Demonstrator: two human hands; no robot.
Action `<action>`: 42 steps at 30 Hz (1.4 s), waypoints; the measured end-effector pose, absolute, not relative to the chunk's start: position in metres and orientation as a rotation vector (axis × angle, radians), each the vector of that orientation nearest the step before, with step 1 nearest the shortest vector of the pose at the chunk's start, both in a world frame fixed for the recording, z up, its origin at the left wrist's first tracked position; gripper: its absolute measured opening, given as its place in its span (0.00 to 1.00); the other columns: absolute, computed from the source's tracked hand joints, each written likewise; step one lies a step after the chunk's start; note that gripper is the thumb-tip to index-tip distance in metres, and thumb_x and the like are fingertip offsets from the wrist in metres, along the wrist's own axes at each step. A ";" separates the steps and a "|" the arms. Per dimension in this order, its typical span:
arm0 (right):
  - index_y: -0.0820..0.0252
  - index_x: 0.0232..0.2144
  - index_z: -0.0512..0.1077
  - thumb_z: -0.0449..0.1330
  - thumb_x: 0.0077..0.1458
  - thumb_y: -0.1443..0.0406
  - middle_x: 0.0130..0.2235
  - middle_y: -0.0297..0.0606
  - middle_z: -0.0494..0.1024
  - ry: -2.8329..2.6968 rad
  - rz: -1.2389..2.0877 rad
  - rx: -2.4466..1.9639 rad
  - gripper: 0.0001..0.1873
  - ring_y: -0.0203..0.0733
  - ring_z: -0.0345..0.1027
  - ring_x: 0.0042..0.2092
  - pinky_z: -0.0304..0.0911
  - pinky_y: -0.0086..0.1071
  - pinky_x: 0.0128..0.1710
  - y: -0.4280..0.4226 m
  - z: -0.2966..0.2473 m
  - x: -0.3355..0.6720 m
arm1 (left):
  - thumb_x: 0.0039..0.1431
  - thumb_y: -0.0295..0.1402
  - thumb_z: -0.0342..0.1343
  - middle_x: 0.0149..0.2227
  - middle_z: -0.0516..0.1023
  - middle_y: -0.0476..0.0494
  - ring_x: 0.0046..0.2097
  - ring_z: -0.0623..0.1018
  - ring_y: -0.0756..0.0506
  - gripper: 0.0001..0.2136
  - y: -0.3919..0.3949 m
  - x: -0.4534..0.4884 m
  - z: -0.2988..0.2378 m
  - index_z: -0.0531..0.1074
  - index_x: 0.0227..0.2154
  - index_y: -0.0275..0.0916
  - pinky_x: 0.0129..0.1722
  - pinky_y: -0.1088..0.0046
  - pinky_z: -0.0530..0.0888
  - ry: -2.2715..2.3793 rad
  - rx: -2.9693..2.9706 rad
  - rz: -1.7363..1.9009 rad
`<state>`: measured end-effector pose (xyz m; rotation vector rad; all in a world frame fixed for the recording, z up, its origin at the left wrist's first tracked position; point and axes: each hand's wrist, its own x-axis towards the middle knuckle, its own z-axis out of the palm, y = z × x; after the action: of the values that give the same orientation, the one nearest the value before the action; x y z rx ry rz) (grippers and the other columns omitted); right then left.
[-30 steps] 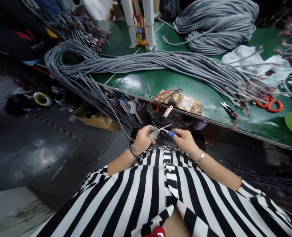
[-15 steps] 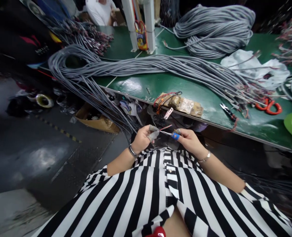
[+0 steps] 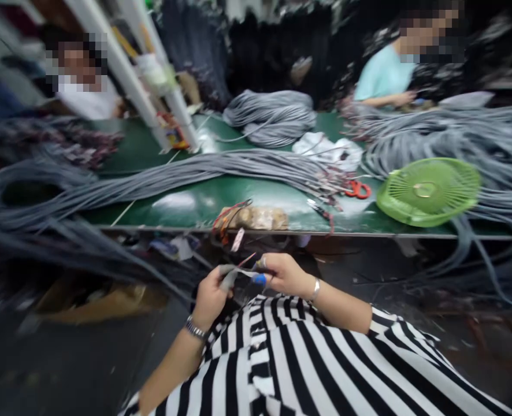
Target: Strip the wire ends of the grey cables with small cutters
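Observation:
In the head view my left hand (image 3: pixel 209 296) is closed in a pinch, grey wrapping on its fingertips. It grips the end of a grey cable, from which a thin reddish wire (image 3: pixel 248 259) sticks up to the right. Close beside it, my right hand (image 3: pixel 285 274) pinches a whitish strip (image 3: pixel 246 272) coming out of that same cable end. Blue tape (image 3: pixel 259 279) is wound round my right thumb. Both hands are held in front of my striped shirt, below the table edge. Motion blur hides just how the fingers lie on the cable.
A long bundle of grey cables (image 3: pixel 204 167) lies across the green table (image 3: pixel 182 202). Red-handled scissors (image 3: pixel 358 189), small snips (image 3: pixel 319 209), a taped block (image 3: pixel 256 218) and a green basket (image 3: pixel 429 193) are on it. Coiled cable (image 3: pixel 273 115) sits behind. Two people are across the table.
The view has swung up and to the right, bringing the green basket and a second person into sight. Both hands still hold the cable end; the whitish strip now looks wider and bent.

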<state>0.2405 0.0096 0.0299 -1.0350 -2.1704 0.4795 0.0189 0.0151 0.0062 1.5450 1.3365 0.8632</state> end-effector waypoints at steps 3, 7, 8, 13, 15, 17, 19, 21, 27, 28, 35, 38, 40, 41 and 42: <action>0.59 0.34 0.70 0.54 0.58 0.63 0.33 0.38 0.73 -1.862 0.045 -1.566 0.06 0.38 0.63 0.34 0.58 0.30 0.34 0.027 0.038 0.293 | 0.53 0.39 0.59 0.24 0.72 0.52 0.22 0.70 0.53 0.11 0.018 0.014 0.002 0.71 0.37 0.38 0.25 0.77 0.69 1.289 1.491 0.908; 0.63 0.41 0.71 0.57 0.55 0.65 0.42 0.48 0.72 -1.711 -0.405 -1.986 0.11 0.42 0.61 0.40 0.54 0.32 0.36 0.041 0.051 0.360 | 0.52 0.40 0.60 0.27 0.74 0.51 0.24 0.72 0.53 0.14 0.020 0.015 -0.002 0.70 0.38 0.38 0.26 0.78 0.70 1.213 1.391 0.923; 0.64 0.39 0.71 0.58 0.54 0.66 0.39 0.48 0.72 -1.708 -0.410 -1.996 0.09 0.41 0.61 0.38 0.53 0.32 0.34 0.044 0.052 0.371 | 0.52 0.40 0.60 0.26 0.74 0.51 0.24 0.72 0.53 0.14 0.020 0.017 -0.002 0.70 0.38 0.38 0.26 0.78 0.69 1.210 1.377 0.938; 0.61 0.24 0.66 0.56 0.53 0.72 0.26 0.38 0.67 -1.776 -0.346 -1.979 0.07 0.33 0.52 0.27 0.43 0.32 0.27 0.059 0.047 0.388 | 0.54 0.42 0.58 0.22 0.73 0.51 0.23 0.72 0.53 0.14 0.020 0.028 0.010 0.70 0.36 0.36 0.22 0.81 0.67 1.253 1.370 1.030; 0.59 0.22 0.63 0.55 0.52 0.71 0.22 0.35 0.62 -1.797 -0.298 -1.963 0.08 0.32 0.47 0.23 0.40 0.32 0.26 0.061 0.042 0.381 | 0.54 0.42 0.57 0.21 0.72 0.51 0.22 0.71 0.54 0.13 0.018 0.029 0.017 0.70 0.33 0.35 0.21 0.81 0.67 1.244 1.336 1.045; 0.58 0.25 0.62 0.53 0.54 0.68 0.21 0.34 0.61 -1.818 -0.253 -1.917 0.06 0.32 0.45 0.22 0.39 0.33 0.25 0.057 0.036 0.366 | 0.54 0.43 0.57 0.20 0.70 0.53 0.19 0.70 0.55 0.14 0.015 0.029 0.022 0.69 0.32 0.36 0.16 0.83 0.61 1.195 1.238 1.057; 0.58 0.27 0.62 0.50 0.56 0.67 0.20 0.34 0.62 -1.879 -0.187 -1.822 0.05 0.35 0.48 0.21 0.43 0.32 0.24 0.046 0.031 0.342 | 0.52 0.42 0.58 0.22 0.70 0.53 0.17 0.69 0.56 0.13 0.012 0.027 0.026 0.67 0.29 0.35 0.15 0.83 0.59 1.133 1.131 1.057; 0.58 0.30 0.63 0.46 0.59 0.64 0.21 0.35 0.65 -1.916 -0.039 -1.628 0.08 0.37 0.56 0.22 0.49 0.31 0.25 0.029 0.027 0.314 | 0.52 0.43 0.58 0.21 0.69 0.54 0.15 0.67 0.57 0.14 0.009 0.026 0.027 0.67 0.28 0.35 0.14 0.83 0.58 1.113 1.068 1.031; 0.59 0.26 0.65 0.52 0.58 0.52 0.23 0.36 0.69 -2.220 0.125 -1.256 0.18 0.38 0.62 0.24 0.51 0.30 0.25 0.001 0.035 0.245 | 0.54 0.44 0.56 0.20 0.68 0.54 0.14 0.64 0.58 0.15 -0.001 0.024 0.029 0.65 0.25 0.35 0.13 0.83 0.56 1.154 1.121 0.970; 0.59 0.24 0.64 0.51 0.59 0.52 0.22 0.36 0.69 -2.244 0.078 -1.256 0.19 0.38 0.61 0.24 0.50 0.30 0.25 0.002 0.037 0.241 | 0.55 0.44 0.56 0.20 0.68 0.54 0.14 0.64 0.58 0.15 -0.002 0.024 0.029 0.65 0.25 0.35 0.13 0.83 0.57 1.160 1.147 0.966; 0.59 0.22 0.63 0.49 0.61 0.54 0.22 0.37 0.68 -2.360 0.018 -1.225 0.20 0.37 0.59 0.24 0.49 0.30 0.26 0.010 0.032 0.234 | 0.55 0.42 0.55 0.21 0.68 0.54 0.15 0.65 0.58 0.13 -0.005 0.023 0.029 0.66 0.28 0.36 0.14 0.83 0.60 1.172 1.238 0.922; 0.59 0.21 0.63 0.50 0.60 0.56 0.22 0.37 0.68 -2.342 0.102 -1.204 0.19 0.37 0.59 0.25 0.49 0.30 0.27 0.010 0.028 0.230 | 0.54 0.42 0.56 0.20 0.68 0.55 0.15 0.65 0.58 0.13 -0.006 0.024 0.030 0.65 0.27 0.35 0.14 0.83 0.60 1.169 1.241 0.914; 0.59 0.21 0.63 0.51 0.59 0.57 0.22 0.36 0.68 -2.259 0.290 -1.191 0.18 0.36 0.59 0.25 0.50 0.30 0.26 0.010 0.026 0.229 | 0.54 0.42 0.57 0.20 0.68 0.55 0.15 0.65 0.58 0.14 -0.006 0.024 0.031 0.64 0.27 0.35 0.14 0.83 0.61 1.153 1.231 0.926; 0.59 0.22 0.64 0.51 0.59 0.57 0.22 0.36 0.68 -2.177 0.416 -1.184 0.17 0.36 0.59 0.25 0.51 0.30 0.26 0.010 0.025 0.228 | 0.54 0.42 0.57 0.21 0.68 0.55 0.15 0.65 0.58 0.14 -0.006 0.024 0.030 0.64 0.26 0.35 0.14 0.83 0.60 1.150 1.216 0.933; 0.59 0.24 0.65 0.51 0.59 0.57 0.23 0.35 0.68 -2.064 0.541 -1.173 0.16 0.36 0.59 0.25 0.53 0.29 0.26 0.011 0.024 0.228 | 0.54 0.42 0.57 0.21 0.69 0.54 0.15 0.67 0.58 0.14 -0.006 0.024 0.030 0.64 0.27 0.35 0.14 0.84 0.60 1.150 1.194 0.946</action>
<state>0.2281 0.0109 0.0242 -1.1732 -2.0641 0.5414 0.0241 -0.0060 0.0300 1.1936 1.1501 0.9457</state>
